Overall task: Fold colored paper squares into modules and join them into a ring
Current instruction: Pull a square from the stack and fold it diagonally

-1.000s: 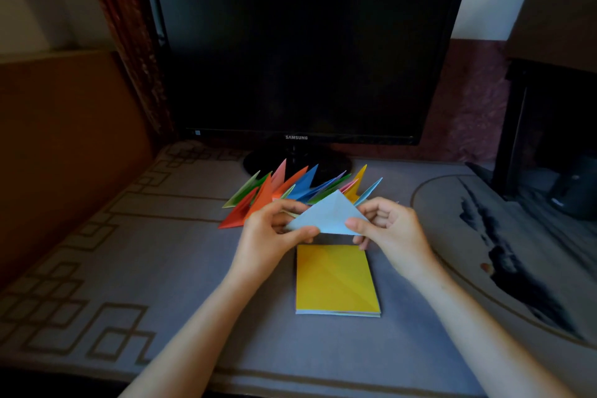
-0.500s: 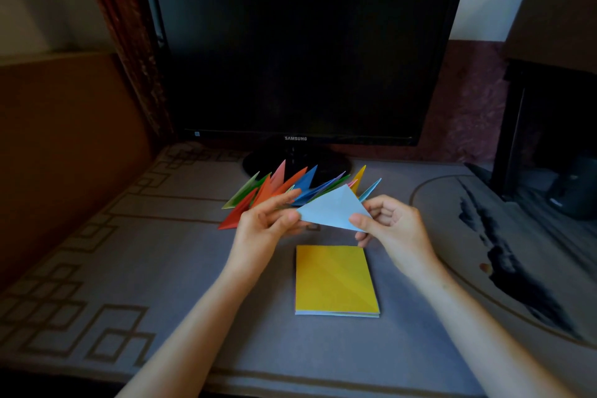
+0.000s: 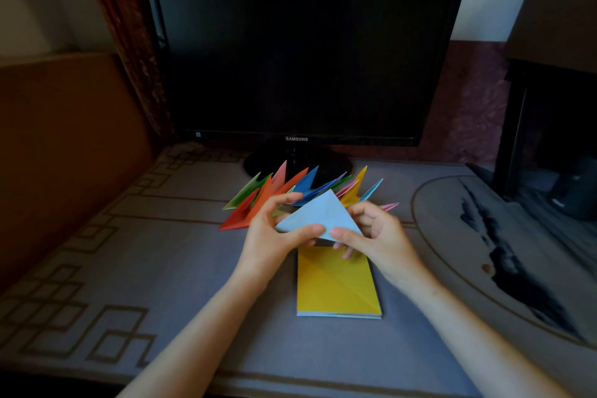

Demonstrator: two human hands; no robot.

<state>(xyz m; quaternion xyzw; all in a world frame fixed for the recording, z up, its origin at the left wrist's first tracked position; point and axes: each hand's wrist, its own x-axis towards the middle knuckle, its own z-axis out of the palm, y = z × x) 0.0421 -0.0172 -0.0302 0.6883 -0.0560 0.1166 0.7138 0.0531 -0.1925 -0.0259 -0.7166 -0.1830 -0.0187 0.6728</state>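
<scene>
So both thumbs + fingertips (image 3: 318, 230) are pinching the near edge of the light blue triangle (image 3: 319, 215), left hand (image 3: 274, 237) & right hand (image 3: 374, 236) holding it just above the yellow paper stack (image 3: 336, 284). Finished modules (image 3: 290, 191) sit farther back. Imo if ur pinch slips, edges misalign & the crease goes crooked.

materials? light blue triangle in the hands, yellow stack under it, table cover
Light blue triangle: thin matte paper, sharp folded edges, held flat by both thumbs. Yellow stack: same kind of paper, visible diagonal crease, other colours at its edge. Table cover: looks like woven cloth, dull grey with a printed line pattern; could be vinyl.
</scene>
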